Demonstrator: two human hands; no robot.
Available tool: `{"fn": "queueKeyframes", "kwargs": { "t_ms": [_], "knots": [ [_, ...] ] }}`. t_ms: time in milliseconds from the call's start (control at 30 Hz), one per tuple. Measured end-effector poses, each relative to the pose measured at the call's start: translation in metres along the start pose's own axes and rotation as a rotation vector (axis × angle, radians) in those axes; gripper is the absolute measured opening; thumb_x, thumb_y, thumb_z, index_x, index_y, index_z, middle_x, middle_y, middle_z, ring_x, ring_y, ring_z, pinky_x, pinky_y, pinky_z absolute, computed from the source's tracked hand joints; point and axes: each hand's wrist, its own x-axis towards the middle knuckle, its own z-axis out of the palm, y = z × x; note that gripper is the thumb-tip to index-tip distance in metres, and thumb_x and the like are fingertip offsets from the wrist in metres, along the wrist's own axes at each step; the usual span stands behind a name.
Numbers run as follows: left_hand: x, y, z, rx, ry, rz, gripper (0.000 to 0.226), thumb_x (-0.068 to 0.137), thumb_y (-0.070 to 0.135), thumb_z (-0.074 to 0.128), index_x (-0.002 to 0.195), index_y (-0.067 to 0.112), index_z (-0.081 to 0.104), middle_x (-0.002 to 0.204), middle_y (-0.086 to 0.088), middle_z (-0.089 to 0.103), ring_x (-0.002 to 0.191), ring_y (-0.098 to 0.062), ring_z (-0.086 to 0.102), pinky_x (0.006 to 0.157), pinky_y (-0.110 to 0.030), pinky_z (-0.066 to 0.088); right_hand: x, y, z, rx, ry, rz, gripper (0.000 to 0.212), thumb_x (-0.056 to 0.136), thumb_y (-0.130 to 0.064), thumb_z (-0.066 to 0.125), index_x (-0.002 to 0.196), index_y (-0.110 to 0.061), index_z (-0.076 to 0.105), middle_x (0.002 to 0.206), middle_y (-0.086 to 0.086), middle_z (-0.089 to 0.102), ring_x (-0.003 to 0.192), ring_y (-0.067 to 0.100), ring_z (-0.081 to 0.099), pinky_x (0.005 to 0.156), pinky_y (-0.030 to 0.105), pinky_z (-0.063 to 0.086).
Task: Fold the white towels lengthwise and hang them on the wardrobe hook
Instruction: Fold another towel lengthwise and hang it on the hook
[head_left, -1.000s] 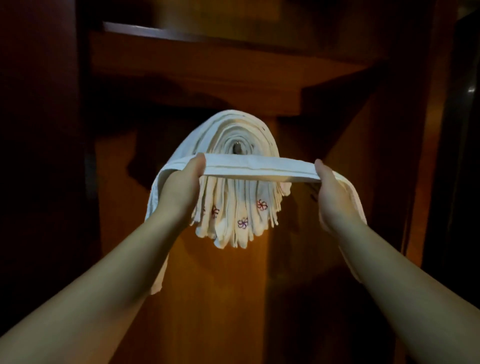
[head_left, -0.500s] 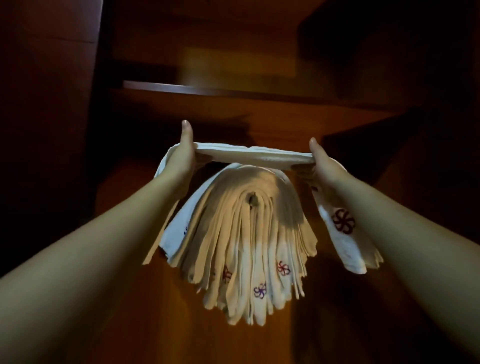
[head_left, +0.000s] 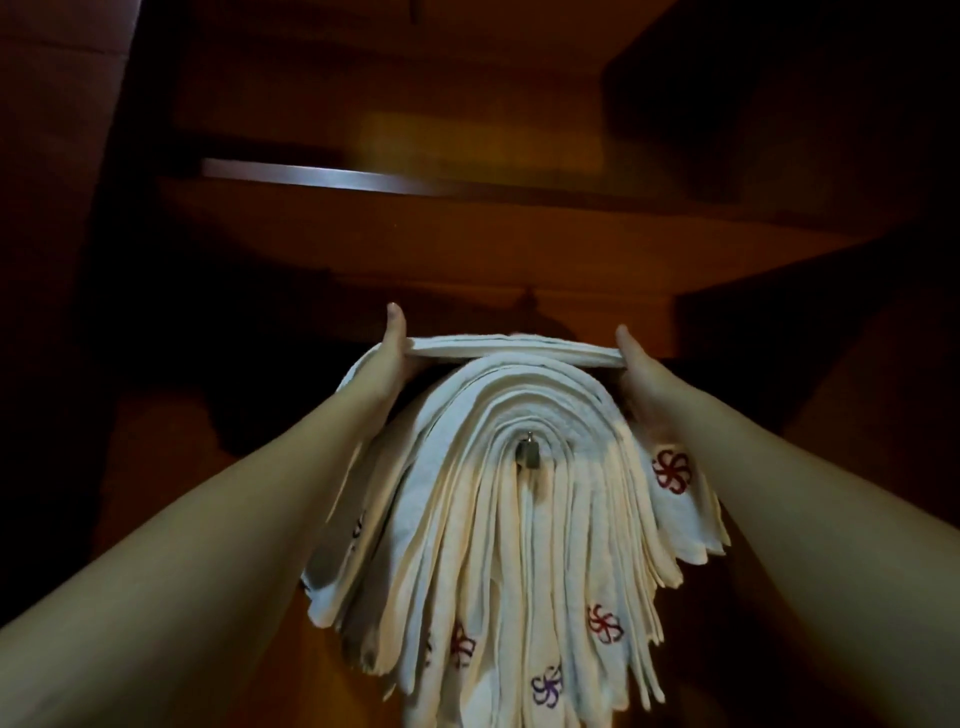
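Wardrobe interior (head_left: 519, 249), dark brown wood, fills the view behind and above my two hands; a shelf edge (head_left: 322, 176) runs well above them, catching a pale strip of light.

Stack of hung towels (head_left: 519, 519): many white folded towels draped over one point, lying directly below and between my hands, their layers arching in nested curves and their ends fanning downward. Small embroidered flower motifs (head_left: 605, 623) in red and purple mark several lower ends.

Folded towel (head_left: 514, 347): a long, narrow white band stretched level between my hands, its middle just above the crown of the stack; whether it touches the crown I cannot tell. Its loose ends fall outside each hand, the right end carrying a red motif beside my right wrist.

Left hand (head_left: 387, 358): I have it gripping the band's left end, thumb raised along the near edge, fingers hidden behind the cloth.

Right hand (head_left: 636, 364): it grips the band's right end in the same way, thumb on the near edge, fingers out of sight.

Hook (head_left: 529, 452): a small metal piece at the centre of the nested curves, below the band and midway between my hands.
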Motion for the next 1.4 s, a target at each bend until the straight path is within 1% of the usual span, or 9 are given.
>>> {"fn": "queueKeyframes", "kwargs": {
  "t_ms": [333,433,633,733,867,933,1000,1167,1400],
  "knots": [
    [-0.006,-0.013,0.003,-0.075,0.047,0.015,0.088,0.089,0.084,0.016,0.099,0.022,0.078,0.101,-0.004,0.078,0.09,-0.015,0.076,0.075,-0.032,0.052,0.007,0.019,-0.019,0.08,0.244,-0.034,0.057,0.098,-0.061,0.039,0.119,-0.015,0.066,0.11,0.011,0.072,0.096,0.024,0.067,0.07,0.034,0.048],
    [-0.019,-0.033,-0.006,-0.261,0.224,-0.031,0.082,0.086,0.085,0.031,0.095,0.02,0.08,0.097,-0.009,0.078,0.087,-0.024,0.076,0.074,-0.036,0.055,-0.003,0.039,-0.022,0.063,0.375,0.002,0.03,0.092,-0.041,0.052,0.092,-0.018,0.071,0.096,0.008,0.072,0.083,0.019,0.066,0.07,0.033,0.05],
    [-0.048,-0.084,-0.022,-0.572,0.572,-0.211,0.044,0.093,0.047,0.053,0.113,0.01,0.069,0.103,-0.017,0.075,0.088,-0.031,0.071,0.071,-0.035,0.055,-0.026,0.077,-0.04,0.025,0.498,0.243,0.036,0.094,-0.043,0.045,0.094,-0.014,0.065,0.075,0.006,0.066,0.074,0.021,0.056,0.062,0.034,0.04],
    [-0.063,-0.109,-0.033,-0.512,0.763,-0.361,0.046,0.092,0.03,0.061,0.131,0.007,0.056,0.118,-0.016,0.066,0.1,-0.03,0.066,0.086,-0.042,0.056,-0.04,0.097,-0.046,-0.077,0.415,0.389,0.05,0.092,-0.051,0.044,0.104,-0.009,0.069,0.1,0.009,0.073,0.101,0.029,0.064,0.085,0.041,0.046],
    [-0.08,-0.13,-0.047,-0.003,0.589,-0.566,0.047,0.096,0.0,0.051,0.141,-0.005,0.044,0.113,-0.023,0.058,0.1,-0.034,0.06,0.105,-0.041,0.046,-0.065,0.111,-0.049,-0.184,0.401,0.529,0.05,0.093,-0.05,0.05,0.094,-0.007,0.076,0.09,0.008,0.077,0.085,0.024,0.071,0.074,0.034,0.05],
    [-0.09,-0.124,-0.045,0.279,0.574,-0.622,0.043,0.094,-0.004,0.053,0.137,-0.005,0.046,0.113,-0.026,0.057,0.099,-0.037,0.06,0.096,-0.037,0.053,-0.081,0.111,-0.048,-0.338,0.402,0.551,0.036,0.096,-0.036,0.053,0.1,-0.006,0.072,0.087,0.009,0.075,0.07,0.021,0.069,0.058,0.026,0.048],
    [-0.104,-0.112,-0.036,0.366,0.553,-0.574,0.031,0.097,0.001,0.051,0.128,0.002,0.05,0.115,-0.023,0.059,0.099,-0.037,0.06,0.075,-0.029,0.057,-0.098,0.112,-0.047,-0.571,0.407,0.508,0.026,0.097,-0.024,0.053,0.115,-0.007,0.062,0.095,0.01,0.073,0.068,0.024,0.069,0.053,0.023,0.046],
    [-0.152,-0.096,-0.011,0.432,0.47,-0.484,0.034,0.1,0.01,0.05,0.129,-0.007,0.053,0.115,-0.024,0.063,0.089,-0.031,0.058,0.07,-0.033,0.044,-0.14,0.107,-0.036,-0.823,0.301,0.347,0.028,0.097,-0.042,0.052,0.099,-0.014,0.058,0.09,0.005,0.069,0.065,0.02,0.063,0.051,0.022,0.04],
    [-0.23,-0.084,0.037,0.585,0.269,-0.326,0.034,0.096,0.016,0.052,0.127,0.01,0.062,0.112,-0.015,0.067,0.097,-0.03,0.064,0.088,-0.039,0.055,-0.223,0.11,-0.01,-1.051,0.013,0.267,0.033,0.099,-0.047,0.05,0.083,-0.019,0.059,0.078,-0.002,0.061,0.064,0.011,0.058,0.05,0.021,0.041]
  ]
}}
